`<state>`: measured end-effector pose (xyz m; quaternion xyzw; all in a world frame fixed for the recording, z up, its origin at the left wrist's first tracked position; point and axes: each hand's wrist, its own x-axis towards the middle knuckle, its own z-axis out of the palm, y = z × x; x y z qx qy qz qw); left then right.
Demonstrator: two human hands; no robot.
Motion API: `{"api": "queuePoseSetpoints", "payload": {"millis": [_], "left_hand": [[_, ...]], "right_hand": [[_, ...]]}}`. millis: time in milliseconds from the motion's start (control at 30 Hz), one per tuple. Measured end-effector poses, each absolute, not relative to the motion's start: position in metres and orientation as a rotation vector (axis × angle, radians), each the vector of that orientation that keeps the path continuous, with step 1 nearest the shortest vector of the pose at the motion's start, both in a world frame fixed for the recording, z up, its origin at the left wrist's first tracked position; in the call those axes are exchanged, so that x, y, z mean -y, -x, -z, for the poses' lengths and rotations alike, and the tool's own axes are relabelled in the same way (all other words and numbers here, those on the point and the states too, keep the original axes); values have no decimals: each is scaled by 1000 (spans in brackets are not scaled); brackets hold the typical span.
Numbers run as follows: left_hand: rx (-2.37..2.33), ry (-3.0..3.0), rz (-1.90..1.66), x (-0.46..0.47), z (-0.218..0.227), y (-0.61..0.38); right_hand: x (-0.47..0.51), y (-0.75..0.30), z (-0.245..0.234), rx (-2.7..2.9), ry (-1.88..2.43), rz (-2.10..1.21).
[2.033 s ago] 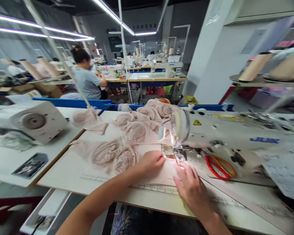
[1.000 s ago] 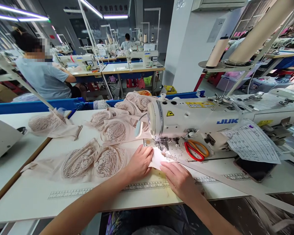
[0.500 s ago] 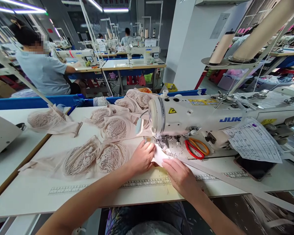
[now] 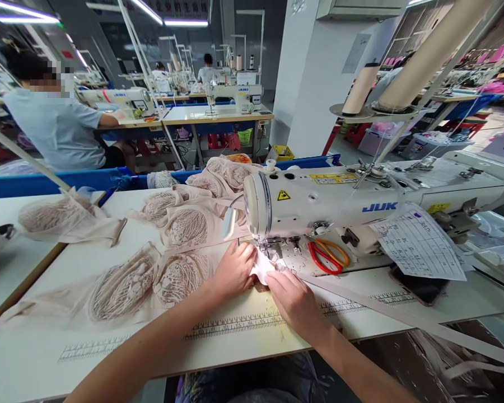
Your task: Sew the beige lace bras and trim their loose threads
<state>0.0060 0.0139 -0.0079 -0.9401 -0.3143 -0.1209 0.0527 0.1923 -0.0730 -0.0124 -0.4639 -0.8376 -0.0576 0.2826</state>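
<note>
My left hand (image 4: pixel 234 270) and my right hand (image 4: pixel 292 298) both pinch a pale beige fabric piece (image 4: pixel 261 267) lying just in front of the needle of a white Juki sewing machine (image 4: pixel 340 204). The fingers of each hand are pressed together on the cloth. A long beige elastic strap (image 4: pixel 403 318) runs from the needle area off to the right. To the left of my left hand lies a beige lace bra (image 4: pixel 147 282), joined to the cloth I hold. Several more lace bras (image 4: pixel 193 215) are heaped behind it.
Red-and-orange scissors (image 4: pixel 327 254) lie on the machine bed. A printed paper sheet (image 4: pixel 420 243) hangs on the machine. Thread cones (image 4: pixel 359 89) stand on a rack at right. A ruler strip (image 4: pixel 235 324) runs along the table's front edge. Another person (image 4: pixel 56 123) sits at back left.
The view has swung right and steadied on the machine. Both hands have drawn closer together on the fabric by the needle, and the cloth is bunched up between them.
</note>
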Motion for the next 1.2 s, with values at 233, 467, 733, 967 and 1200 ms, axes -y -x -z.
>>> {"api": "queuePoseSetpoints", "payload": {"millis": [233, 467, 733, 967, 1200], "left_hand": [[1009, 2918, 338, 24, -2, -18], [750, 3020, 411, 16, 18, -8], [660, 2938, 584, 0, 19, 3], [708, 2950, 618, -17, 19, 9], [734, 2959, 633, -29, 16, 7]], "right_hand": [[67, -188, 18, 2242, 1212, 247], [74, -199, 15, 2298, 1256, 273], [69, -194, 13, 2392, 1249, 459], [59, -179, 11, 2382, 1372, 531], [54, -177, 15, 2381, 1396, 496]]}}
